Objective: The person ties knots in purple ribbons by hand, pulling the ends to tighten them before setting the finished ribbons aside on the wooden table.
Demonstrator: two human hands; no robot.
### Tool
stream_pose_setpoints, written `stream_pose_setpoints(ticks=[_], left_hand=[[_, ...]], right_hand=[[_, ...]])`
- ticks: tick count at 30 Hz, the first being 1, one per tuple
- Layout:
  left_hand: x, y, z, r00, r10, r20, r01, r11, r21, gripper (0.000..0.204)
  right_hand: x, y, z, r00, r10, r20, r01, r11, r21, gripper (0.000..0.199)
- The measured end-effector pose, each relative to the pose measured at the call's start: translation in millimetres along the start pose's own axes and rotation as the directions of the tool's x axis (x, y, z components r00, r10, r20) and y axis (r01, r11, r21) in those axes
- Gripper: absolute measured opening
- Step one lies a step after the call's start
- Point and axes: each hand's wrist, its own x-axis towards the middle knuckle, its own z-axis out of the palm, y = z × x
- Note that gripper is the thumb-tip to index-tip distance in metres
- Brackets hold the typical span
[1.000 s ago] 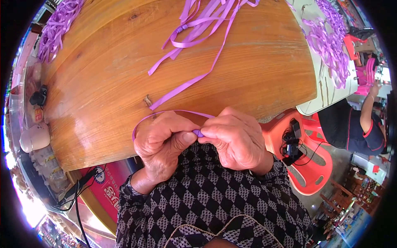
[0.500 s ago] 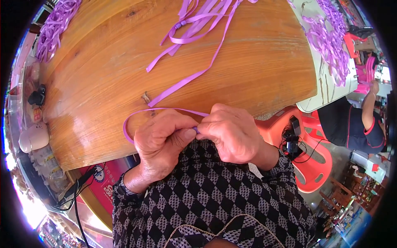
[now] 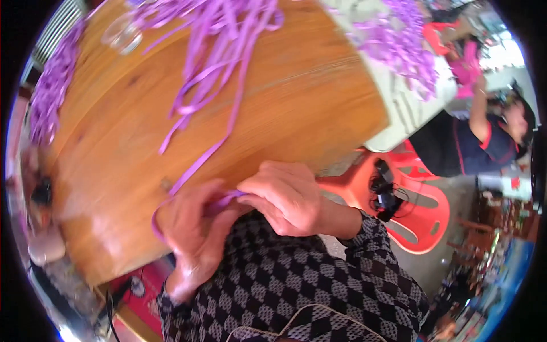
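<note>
By the table (image 3: 114, 171), the right hand (image 3: 285, 198) pinches narrow, looping purple ribbon (image 3: 232, 196), left hand's (image 3: 191, 222) grip unclear.

"Is there any writing in view?"

"None that can be read. The likeliest spot is a deep-red flat panel (image 3: 151, 299) at the lower left, below the edge of the brown wooden table (image 3: 114, 228). It bears a small, round, whitish emblem (image 3: 138, 286), too blurred to make out."

"And on the right?"

"In the background, a small bright-red patch (image 3: 515, 183) shows against a white, box-like surface (image 3: 521, 196). It is too small to tell whether it carries lettering."
</note>
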Motion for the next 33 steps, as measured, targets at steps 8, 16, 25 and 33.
stream_pose_setpoints(ticks=[8, 16, 25, 33], left_hand=[[-10.0, -9.6, -3.8, 0.965, -0.095, -0.245, 0.061, 0.988, -0.141, 0.040], [-6.3, -19.3, 0.7, 0.963, -0.129, -0.236, 0.060, 0.959, -0.277, 0.033], [-5.8, -12.6, -14.6, 0.939, -0.131, -0.320, 0.115, 0.991, -0.067, 0.022], [-21.9, -10.6, -6.8, 0.935, -0.348, -0.069, 0.266, 0.817, -0.512, 0.018]], right_hand=[[65.5, 65.7, -160.6, 0.655, 0.685, -0.319, -0.648, 0.726, 0.228, 0.016], [103.4, 132.5, -308.6, 0.891, 0.046, -0.451, -0.453, 0.161, -0.877, 0.029], [70.5, 66.6, -57.9, 0.973, -0.032, 0.228, 0.131, 0.890, -0.436, 0.027], [66.7, 47.3, 1.9, 0.891, -0.223, 0.395, 0.370, 0.860, -0.350, 0.011]])
